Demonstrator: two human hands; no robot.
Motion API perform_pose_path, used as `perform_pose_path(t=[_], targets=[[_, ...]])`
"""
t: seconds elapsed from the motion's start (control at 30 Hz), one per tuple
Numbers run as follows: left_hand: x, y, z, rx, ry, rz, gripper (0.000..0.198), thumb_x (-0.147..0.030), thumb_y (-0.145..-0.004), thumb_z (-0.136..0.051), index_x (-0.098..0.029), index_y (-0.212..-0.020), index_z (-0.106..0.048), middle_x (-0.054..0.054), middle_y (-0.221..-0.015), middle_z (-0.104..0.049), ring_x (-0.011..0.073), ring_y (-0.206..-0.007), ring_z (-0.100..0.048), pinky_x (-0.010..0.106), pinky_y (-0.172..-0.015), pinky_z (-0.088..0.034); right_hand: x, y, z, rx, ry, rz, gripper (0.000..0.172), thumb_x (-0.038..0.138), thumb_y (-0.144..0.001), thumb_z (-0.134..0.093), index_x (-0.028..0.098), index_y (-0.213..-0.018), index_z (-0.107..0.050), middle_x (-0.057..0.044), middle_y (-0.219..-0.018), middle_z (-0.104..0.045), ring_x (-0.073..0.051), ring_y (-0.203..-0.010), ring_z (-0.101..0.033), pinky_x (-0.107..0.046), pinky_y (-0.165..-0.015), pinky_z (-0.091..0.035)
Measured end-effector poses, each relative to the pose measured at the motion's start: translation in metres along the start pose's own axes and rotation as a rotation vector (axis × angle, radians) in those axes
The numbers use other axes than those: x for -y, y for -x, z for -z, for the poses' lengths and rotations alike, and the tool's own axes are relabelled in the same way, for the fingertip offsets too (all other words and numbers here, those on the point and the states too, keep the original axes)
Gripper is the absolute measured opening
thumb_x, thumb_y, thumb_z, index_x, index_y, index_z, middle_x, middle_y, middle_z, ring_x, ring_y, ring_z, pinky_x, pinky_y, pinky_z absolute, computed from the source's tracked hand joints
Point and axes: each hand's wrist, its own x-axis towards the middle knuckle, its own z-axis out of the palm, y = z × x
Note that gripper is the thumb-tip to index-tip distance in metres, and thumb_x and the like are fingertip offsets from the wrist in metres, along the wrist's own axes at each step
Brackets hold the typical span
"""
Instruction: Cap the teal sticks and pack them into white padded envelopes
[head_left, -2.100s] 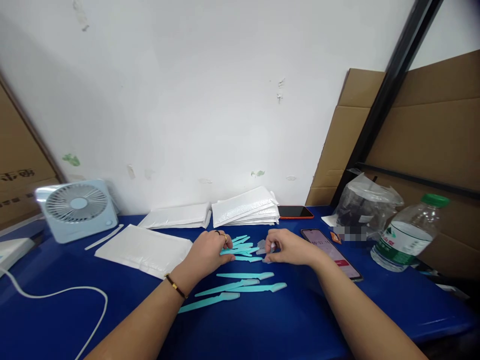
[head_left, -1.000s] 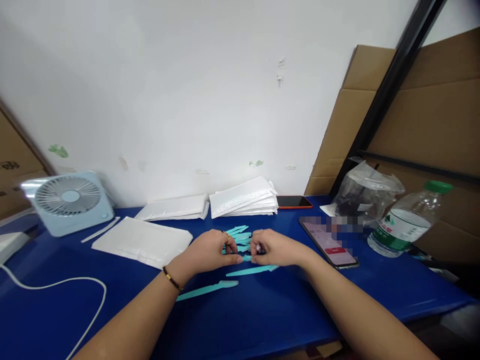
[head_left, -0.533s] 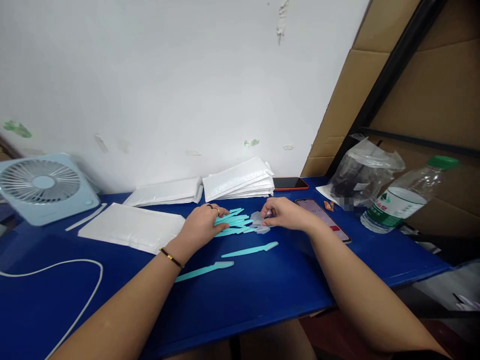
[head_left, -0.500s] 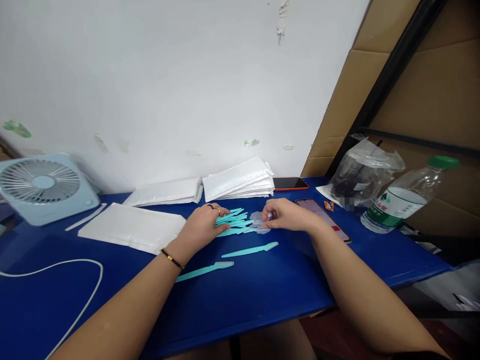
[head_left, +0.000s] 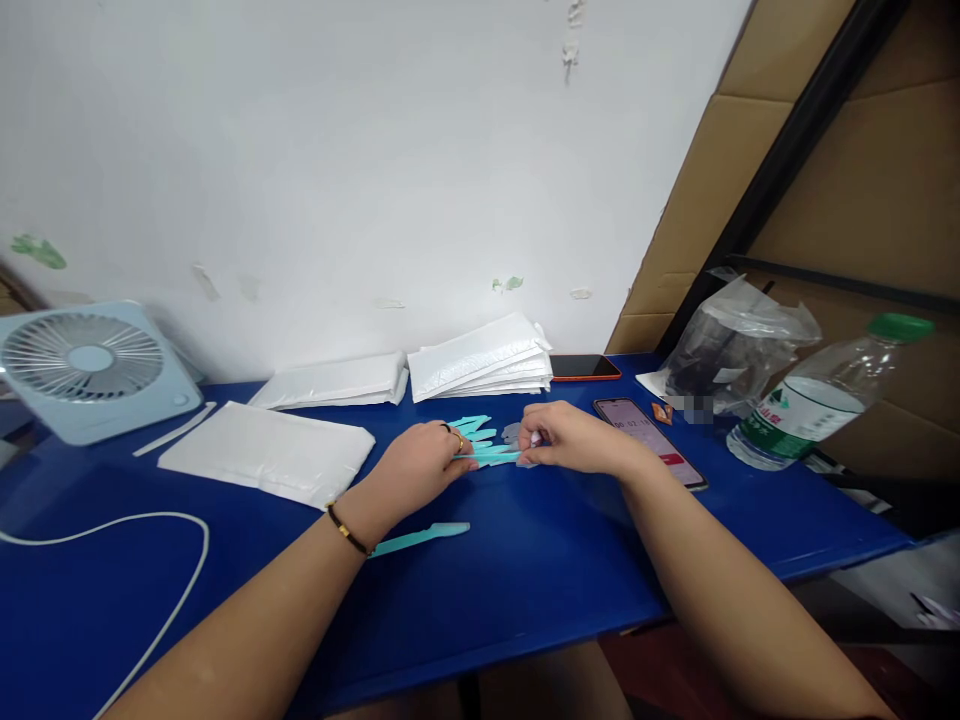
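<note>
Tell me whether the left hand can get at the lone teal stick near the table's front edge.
Probably yes. The lone stick lies on the table right beside the left hand and its wrist, with nothing over it. That hand pinches another stick, so it must let go first.

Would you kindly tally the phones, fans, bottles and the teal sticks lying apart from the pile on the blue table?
Phones: 2
Fan: 1
Bottle: 1
Loose teal stick: 1
Total: 5
</note>
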Motion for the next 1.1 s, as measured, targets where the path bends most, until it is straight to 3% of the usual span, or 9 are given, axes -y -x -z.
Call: perform_pose_path(t=[0.1,0.27,0.4,0.5,0.63,0.77,0.83,0.93,1.1], targets=[[0.014,-0.002,0.002,-0.025,-0.062,0.054,0.032,-0.04,-0.086,-0.044,-0.019,-0.077,-0.066,0.006,-0.079,-0.065,0.0198,-0.085,-0.054,0.028,-0.073,-0.038,-0.01,-0.003,-0.001,-0.083,0.089,-0.064,0.006,0.022,-0.073,-0.062,0.016,-0.072,-0.063,-0.004,-0.079,-0.059,-0.013,-0.068,-0.052,-0.022,-0.059,-0.035],[0.028,0.008,0.022,-0.086,-0.003,0.203,0.034,-0.049,-0.072,-0.058,-0.022,-0.092,-0.063,0.003,-0.088,-0.063,0.0193,-0.081,-0.055,0.026,-0.064,-0.037,-0.018,-0.003,0.001,-0.148,0.035,-0.14,0.01,0.025,-0.074,-0.061,0.017,-0.077,-0.066,-0.004,-0.08,-0.063,-0.015,-0.071,-0.055,-0.023,-0.061,-0.038],[0.02,0.028,0.04,0.251,0.151,0.265,0.032,-0.052,-0.061,-0.063,-0.022,-0.073,-0.064,-0.001,-0.069,-0.062,0.0143,-0.058,-0.054,0.023,-0.049,-0.032,-0.008,0.001,0.001,-0.099,-0.001,-0.066,0.012,0.021,-0.076,-0.056,0.017,-0.076,-0.068,-0.005,-0.082,-0.064,-0.014,-0.071,-0.057,-0.023,-0.062,-0.04],[0.006,0.038,0.039,0.465,0.148,0.24,0.027,-0.043,-0.049,-0.073,-0.024,-0.066,-0.065,-0.003,-0.061,-0.061,0.0137,-0.052,-0.052,0.023,-0.045,-0.029,0.003,0.001,-0.001,-0.062,-0.032,-0.019,0.014,0.023,-0.077,-0.056,0.017,-0.076,-0.069,-0.004,-0.081,-0.064,-0.013,-0.069,-0.057,-0.022,-0.061,-0.04],[-0.008,0.037,0.027,0.36,0.1,0.184,0.006,-0.029,-0.062,-0.063,-0.024,-0.065,-0.064,-0.002,-0.063,-0.063,0.014,-0.055,-0.053,0.024,-0.048,-0.031,0.018,0.001,-0.004,0.006,-0.117,0.046,0.016,0.029,-0.078,-0.057,0.019,-0.084,-0.069,-0.002,-0.078,-0.065,-0.013,-0.067,-0.057,-0.022,-0.059,-0.04],[-0.007,0.026,0.024,0.215,0.261,0.186,0.011,-0.031,-0.074,-0.052,-0.022,-0.074,-0.058,-0.001,-0.069,-0.063,0.0142,-0.061,-0.056,0.024,-0.053,-0.036,0.031,0.002,-0.007,0.06,-0.275,0.047,0.032,0.037,-0.076,-0.061,0.021,-0.103,-0.064,-0.002,-0.081,-0.066,-0.013,-0.067,-0.059,-0.022,-0.058,-0.044],[-0.003,0.023,0.026,0.247,0.492,0.172,0.013,-0.033,-0.078,-0.048,-0.021,-0.079,-0.052,-0.001,-0.071,-0.063,0.0139,-0.064,-0.059,0.023,-0.057,-0.04,0.033,0.002,-0.008,0.029,-0.341,0.088,0.038,0.036,-0.074,-0.064,0.022,-0.109,-0.062,-0.003,-0.087,-0.066,-0.013,-0.071,-0.06,-0.022,-0.06,-0.046],[0.003,0.02,0.03,0.334,0.854,0.114,0.017,-0.036,-0.081,-0.047,-0.019,-0.084,-0.046,-0.002,-0.073,-0.06,0.0129,-0.067,-0.062,0.024,-0.065,-0.044,0.032,0.0,-0.011,-0.096,-0.347,0.185,0.027,0.034,-0.077,-0.062,0.021,-0.101,-0.066,-0.004,-0.086,-0.064,-0.014,-0.075,-0.06,-0.022,-0.062,-0.047],[0.005,0.019,0.031,0.417,1.09,0.129,0.024,-0.04,-0.079,-0.053,-0.018,-0.085,-0.045,-0.004,-0.072,-0.055,0.0088,-0.058,-0.058,0.02,-0.056,-0.038,0.03,-0.002,-0.014,-0.294,-0.249,0.249,0.028,0.034,-0.077,-0.062,0.023,-0.103,-0.066,-0.006,-0.093,-0.06,-0.014,-0.076,-0.057,-0.022,-0.061,-0.047]])
